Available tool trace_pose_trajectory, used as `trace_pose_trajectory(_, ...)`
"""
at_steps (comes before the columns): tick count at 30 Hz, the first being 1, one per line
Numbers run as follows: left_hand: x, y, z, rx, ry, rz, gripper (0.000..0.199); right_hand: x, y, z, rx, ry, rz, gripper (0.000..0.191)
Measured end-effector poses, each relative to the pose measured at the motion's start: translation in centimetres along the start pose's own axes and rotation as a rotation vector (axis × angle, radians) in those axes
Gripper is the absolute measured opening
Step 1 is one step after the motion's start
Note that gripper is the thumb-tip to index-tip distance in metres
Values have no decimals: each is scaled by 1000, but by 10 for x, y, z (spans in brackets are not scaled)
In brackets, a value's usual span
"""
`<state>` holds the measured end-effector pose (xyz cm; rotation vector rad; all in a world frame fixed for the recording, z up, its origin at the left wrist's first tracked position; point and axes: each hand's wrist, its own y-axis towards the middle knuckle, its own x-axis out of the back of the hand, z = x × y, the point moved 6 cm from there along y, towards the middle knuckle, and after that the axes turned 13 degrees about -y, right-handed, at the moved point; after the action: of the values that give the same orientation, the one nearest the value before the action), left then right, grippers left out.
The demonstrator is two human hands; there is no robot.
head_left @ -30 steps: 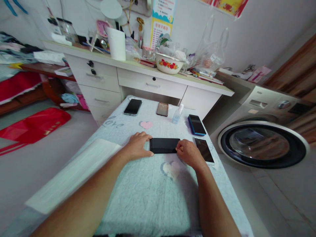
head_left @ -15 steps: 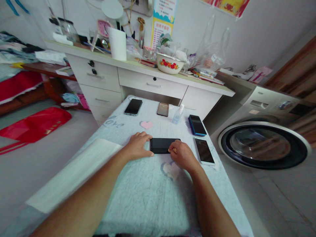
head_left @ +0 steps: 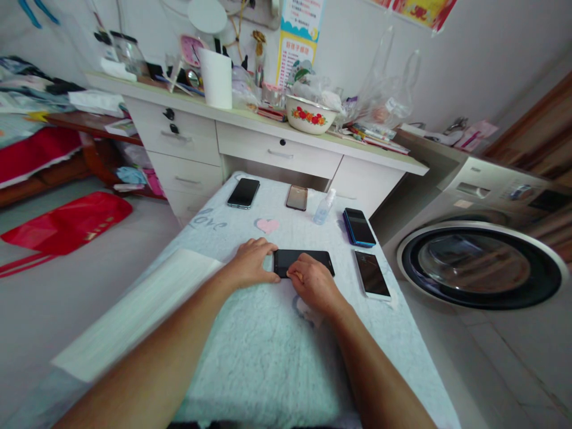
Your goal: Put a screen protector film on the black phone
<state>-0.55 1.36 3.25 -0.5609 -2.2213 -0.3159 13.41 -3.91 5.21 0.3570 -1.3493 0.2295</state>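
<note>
A black smartphone lies flat, screen up, on the cloth-covered table. Its left end sits between the thumb and fingers of my left hand, which holds it steady at the edges. Over the lower middle of the screen is my right hand, fingers curled into a pinch against the glass. Whatever those fingers may hold is hidden. To the right lie a white-framed phone and a dark phone with a blue edge. Farther back stand a clear spray bottle, a phone case and another black phone.
A long pale strip of paper or cloth lies along the table's left side. Behind the table is a white desk bearing a flowered bowl and a paper roll. A washing machine stands at the right.
My right hand has slid left along the phone's screen, uncovering its right end. My left hand keeps its hold on the left end. The view has shifted slightly.
</note>
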Motion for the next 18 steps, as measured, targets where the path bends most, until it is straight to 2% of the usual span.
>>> trace_pose_trajectory(11,-3,2,7,-2,-12,-4,64,-6,4,21,71,-41,3,21)
trace_pose_trajectory(18,-2,2,5,-8,-9,-1,65,-2,2,12,47,-111,31,19)
